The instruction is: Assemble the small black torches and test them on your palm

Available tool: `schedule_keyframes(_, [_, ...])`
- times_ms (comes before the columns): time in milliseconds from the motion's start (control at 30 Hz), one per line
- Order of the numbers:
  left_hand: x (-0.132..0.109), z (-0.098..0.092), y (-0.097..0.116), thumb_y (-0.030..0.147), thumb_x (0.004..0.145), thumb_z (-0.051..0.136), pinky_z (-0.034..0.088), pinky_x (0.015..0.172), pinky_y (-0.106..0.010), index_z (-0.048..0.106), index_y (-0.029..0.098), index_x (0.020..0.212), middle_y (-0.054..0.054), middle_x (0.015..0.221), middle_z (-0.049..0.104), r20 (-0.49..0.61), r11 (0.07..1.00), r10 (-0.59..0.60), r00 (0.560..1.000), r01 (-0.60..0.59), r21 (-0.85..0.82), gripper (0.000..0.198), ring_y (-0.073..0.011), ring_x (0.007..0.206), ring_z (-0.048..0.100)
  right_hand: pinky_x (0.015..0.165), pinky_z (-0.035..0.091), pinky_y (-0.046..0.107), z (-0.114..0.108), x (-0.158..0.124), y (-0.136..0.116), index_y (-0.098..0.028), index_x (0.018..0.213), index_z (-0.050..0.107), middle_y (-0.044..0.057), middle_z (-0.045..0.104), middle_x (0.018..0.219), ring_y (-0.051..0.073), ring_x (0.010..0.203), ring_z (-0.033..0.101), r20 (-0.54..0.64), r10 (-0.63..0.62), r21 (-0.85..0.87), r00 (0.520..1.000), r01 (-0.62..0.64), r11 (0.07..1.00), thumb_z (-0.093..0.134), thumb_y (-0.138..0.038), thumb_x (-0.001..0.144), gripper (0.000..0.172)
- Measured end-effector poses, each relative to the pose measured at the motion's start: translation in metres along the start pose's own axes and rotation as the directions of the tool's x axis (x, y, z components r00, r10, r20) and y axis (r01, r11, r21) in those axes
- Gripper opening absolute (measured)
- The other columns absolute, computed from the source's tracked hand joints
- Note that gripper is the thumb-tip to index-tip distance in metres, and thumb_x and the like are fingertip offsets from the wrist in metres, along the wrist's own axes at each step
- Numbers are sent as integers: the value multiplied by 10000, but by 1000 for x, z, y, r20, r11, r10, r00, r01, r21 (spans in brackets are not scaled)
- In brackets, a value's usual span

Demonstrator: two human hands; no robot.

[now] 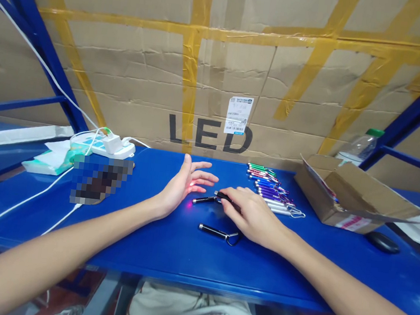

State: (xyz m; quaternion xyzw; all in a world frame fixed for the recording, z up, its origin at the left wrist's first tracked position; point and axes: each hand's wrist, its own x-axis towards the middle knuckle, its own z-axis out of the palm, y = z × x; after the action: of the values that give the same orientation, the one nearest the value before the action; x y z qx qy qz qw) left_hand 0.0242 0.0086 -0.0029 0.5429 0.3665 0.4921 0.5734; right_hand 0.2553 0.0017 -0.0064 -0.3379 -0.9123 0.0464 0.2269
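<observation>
At the far left of the blue surface [134, 250], a tissue pack [51, 160] lies by a white power strip [124, 149]. Right of them I hold up my left hand [181, 185], its fingers spread wide and empty, palm toward the right, with a red glow on the finger bases.

Just beyond those fingers, to the right, lies one black laser pointer [204, 200] on the surface, its bright end aimed left; its other end reaches the pointer in my right hand. Nearer to me lies a second black pointer [212, 231], long axis left to right, clip at its right end. My right hand is the nearer to both.

My right hand [251, 215] has its fingers bunched narrow around the held black pointer [228, 198], tip toward my left palm.

Farther right, coloured pointers [270, 190] lie in rows, green farthest, silver nearest; then an open cardboard box [314, 194] stands with a black mouse [383, 242] at its near right corner.
</observation>
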Motion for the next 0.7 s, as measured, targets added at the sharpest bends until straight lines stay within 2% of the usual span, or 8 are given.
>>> schedule_keyframes(100, [0,0,0,875,980,320,532,931,-393,609,171,1382,-171,1223,773,-2,1000,1,1000,-1,-1,861,-313,1168,696,816,462,364,0,0,0,-185,1194,679,84,747,978,249,884,670,2,17,-30,1000,-17,999,471,-278,1117,241])
schedule_keyframes(333, [0,0,0,866,991,287,517,951,-388,588,166,1401,-171,1248,761,1,1000,-6,1000,6,15,866,-304,1181,686,780,451,346,2,2,4,-174,1164,669,97,778,978,267,892,727,73,170,-124,983,-160,979,477,-254,1107,216])
schedule_keyframes(467, [0,0,0,857,996,297,517,946,-388,583,165,1401,-170,1241,760,5,1000,-2,1000,2,-2,852,-302,1163,686,788,462,341,1,2,4,-182,1201,663,98,786,1027,262,917,732,44,156,-83,987,-152,985,459,-271,1115,239])
schedule_keyframes(700, [-1,1,1,872,981,320,525,932,-372,584,153,1410,-182,1254,760,6,1000,-9,1000,9,-4,878,-307,1186,688,793,480,344,1,-1,2,-188,1200,657,86,775,1001,245,895,711,4,77,-5,997,-77,997,449,-297,1117,249])
